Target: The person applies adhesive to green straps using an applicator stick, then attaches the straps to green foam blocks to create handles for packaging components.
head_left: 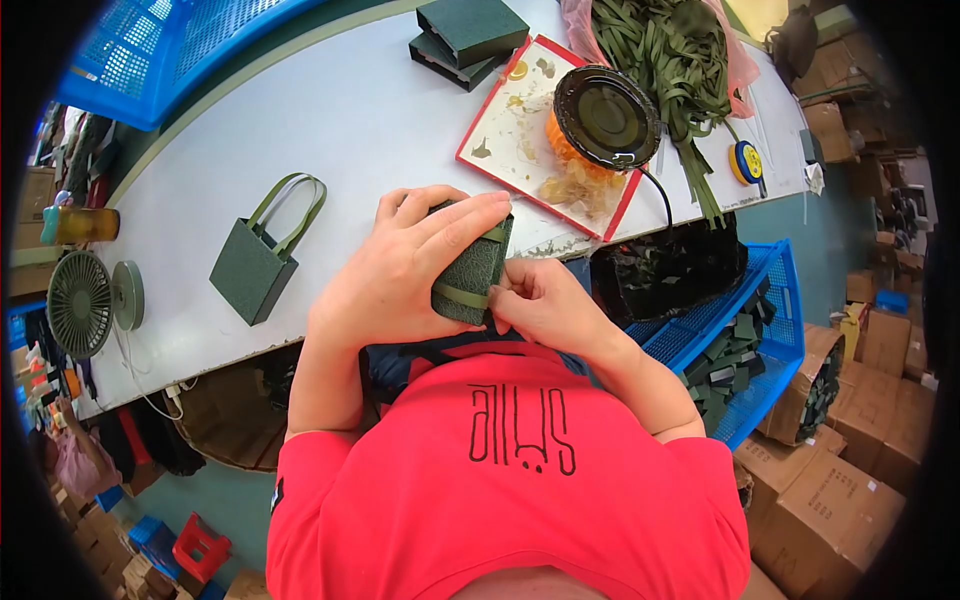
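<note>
Close to my body, my left hand (405, 260) is wrapped round a small dark green box (468, 270) with lighter green ribbon across it. My right hand (540, 300) is at the box's lower right edge, its fingers pinched together at the ribbon's end; what lies between the fingertips is hidden. A finished-looking green box bag (254, 270) with a ribbon handle lies to the left on the white table (370, 110). Two more dark green boxes (470, 30) are stacked at the back.
A round black pot (606, 116) stands on a red-edged board (500, 140). Green ribbons (680, 60) and a yellow-blue tape measure (745, 162) lie at the right. A blue crate (775, 370) holds green pieces. A small fan (82, 304) stands left.
</note>
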A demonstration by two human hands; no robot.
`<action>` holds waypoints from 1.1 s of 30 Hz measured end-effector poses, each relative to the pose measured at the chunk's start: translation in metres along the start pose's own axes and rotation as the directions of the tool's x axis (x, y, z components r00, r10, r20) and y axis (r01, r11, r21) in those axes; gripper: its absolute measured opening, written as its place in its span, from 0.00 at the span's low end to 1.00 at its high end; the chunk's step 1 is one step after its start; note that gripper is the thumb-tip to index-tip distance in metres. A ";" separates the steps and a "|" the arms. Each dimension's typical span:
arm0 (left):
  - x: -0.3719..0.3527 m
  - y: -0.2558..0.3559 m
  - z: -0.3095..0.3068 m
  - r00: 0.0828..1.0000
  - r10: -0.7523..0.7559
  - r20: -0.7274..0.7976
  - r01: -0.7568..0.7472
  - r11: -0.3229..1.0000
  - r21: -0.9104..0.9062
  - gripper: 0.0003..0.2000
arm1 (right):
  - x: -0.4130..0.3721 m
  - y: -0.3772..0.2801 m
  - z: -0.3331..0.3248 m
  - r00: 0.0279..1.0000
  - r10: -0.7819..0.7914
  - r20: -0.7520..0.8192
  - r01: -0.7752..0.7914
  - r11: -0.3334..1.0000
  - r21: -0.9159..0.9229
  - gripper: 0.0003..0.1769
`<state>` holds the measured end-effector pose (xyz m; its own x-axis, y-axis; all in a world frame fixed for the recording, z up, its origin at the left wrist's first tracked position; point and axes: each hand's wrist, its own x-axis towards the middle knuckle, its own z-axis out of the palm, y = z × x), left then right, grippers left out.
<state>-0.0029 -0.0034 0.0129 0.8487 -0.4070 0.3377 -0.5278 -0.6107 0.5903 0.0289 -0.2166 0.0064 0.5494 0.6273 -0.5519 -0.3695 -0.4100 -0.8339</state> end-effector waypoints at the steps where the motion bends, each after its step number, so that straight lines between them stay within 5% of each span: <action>1: 0.000 0.000 0.001 1.000 -0.004 -0.005 0.004 1.000 0.006 0.48 | 0.000 0.001 -0.002 1.000 0.024 0.019 -0.025 0.999 0.023 0.16; 5: -0.004 -0.006 -0.001 0.994 -0.103 -0.039 0.103 0.995 0.003 0.50 | -0.003 0.006 0.000 0.981 -0.166 -0.097 0.183 0.958 0.219 0.15; 7: -0.005 -0.005 -0.004 0.987 -0.148 -0.064 0.147 0.989 -0.013 0.52 | -0.007 0.015 -0.007 0.837 -0.482 -0.261 0.465 0.876 -0.128 0.13; 9: -0.004 -0.004 -0.003 0.981 -0.155 -0.114 0.153 0.988 -0.024 0.53 | -0.012 0.020 -0.007 0.555 -0.753 -0.354 0.594 0.656 -0.466 0.13; 10: -0.004 -0.005 -0.002 0.980 -0.148 -0.132 0.146 0.989 -0.025 0.53 | -0.027 0.013 -0.008 0.754 -0.606 -0.254 0.569 0.796 -0.207 0.15; 11: -0.003 -0.005 -0.001 0.979 -0.142 -0.149 0.140 0.990 -0.027 0.53 | -0.036 0.010 -0.009 0.932 -0.346 -0.111 0.350 0.936 0.024 0.19; 13: -0.001 -0.004 0.001 0.980 -0.128 -0.152 0.123 0.991 -0.044 0.53 | -0.027 0.012 -0.002 0.990 -0.094 0.107 0.082 0.990 0.114 0.23; 17: 0.000 0.001 0.003 0.983 -0.115 -0.144 0.103 0.991 -0.090 0.52 | -0.011 0.036 0.004 0.998 -0.007 0.063 -0.020 0.905 0.424 0.21; 18: -0.001 0.002 0.002 0.983 -0.123 -0.139 0.110 0.989 -0.097 0.52 | -0.012 0.037 0.009 0.996 -0.076 -0.043 0.087 0.785 0.613 0.21; 21: -0.004 0.003 0.002 0.977 -0.174 -0.127 0.159 0.980 -0.120 0.52 | -0.008 0.047 0.005 0.935 -0.125 -0.332 0.342 0.566 0.750 0.18; 33: -0.026 -0.010 -0.006 0.943 -0.310 -0.119 0.304 0.950 -0.072 0.54 | -0.014 0.049 -0.047 0.753 -0.085 -0.652 0.629 0.382 0.677 0.19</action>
<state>-0.0194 0.0173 0.0029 0.9683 -0.1138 0.2223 -0.2413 -0.6552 0.7158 0.0388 -0.2766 -0.0272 0.9340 0.0753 -0.3492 -0.3027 0.6860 -0.6616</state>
